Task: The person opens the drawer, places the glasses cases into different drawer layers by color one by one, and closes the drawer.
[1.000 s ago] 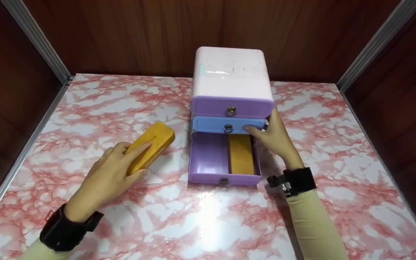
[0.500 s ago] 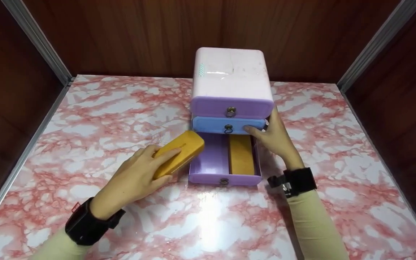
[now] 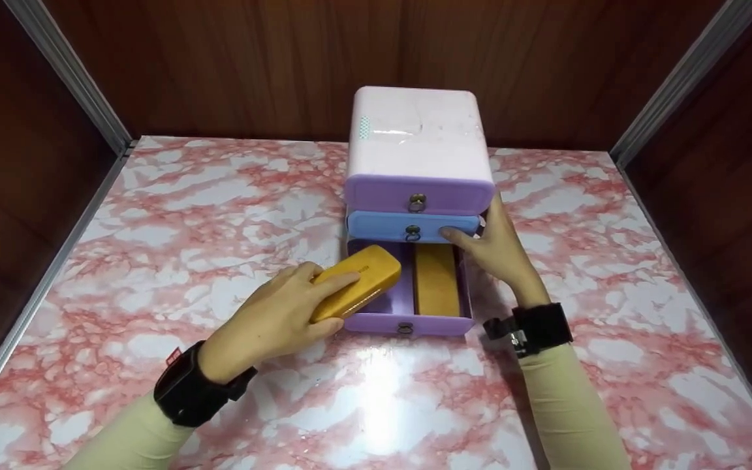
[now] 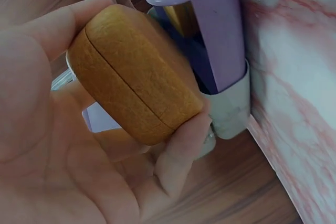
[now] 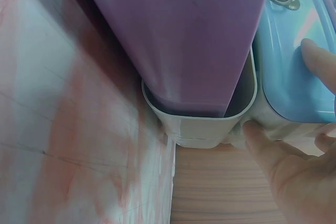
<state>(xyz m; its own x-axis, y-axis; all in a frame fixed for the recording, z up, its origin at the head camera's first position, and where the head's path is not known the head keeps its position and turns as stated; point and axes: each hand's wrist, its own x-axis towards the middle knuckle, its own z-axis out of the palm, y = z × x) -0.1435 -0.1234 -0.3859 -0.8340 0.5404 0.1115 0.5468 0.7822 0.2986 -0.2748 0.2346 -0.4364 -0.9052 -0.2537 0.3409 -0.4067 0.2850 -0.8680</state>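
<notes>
My left hand [image 3: 278,310] grips a mustard-yellow glasses case [image 3: 369,274], tilted over the left part of the pulled-out purple bottom drawer [image 3: 438,325]. A seam runs round the case [image 4: 126,82] in the left wrist view, between thumb and fingers. A second yellow case [image 3: 436,281] lies lengthwise along the drawer's right side. My right hand [image 3: 500,251] holds the right side of the small drawer cabinet [image 3: 418,130]; its thumb presses the blue middle drawer [image 3: 376,225], and its other fingers are partly hidden behind the side in the head view.
The cabinet's purple top drawer [image 3: 382,194] is closed. Pink-and-white marbled tabletop [image 3: 271,418] surrounds the cabinet. Dark wood panels [image 3: 252,65] with metal corner rails [image 3: 66,65] enclose the back and sides.
My left hand has carried the glasses case rightward from over the tabletop to over the open bottom drawer. The right hand and the cabinet have stayed in place.
</notes>
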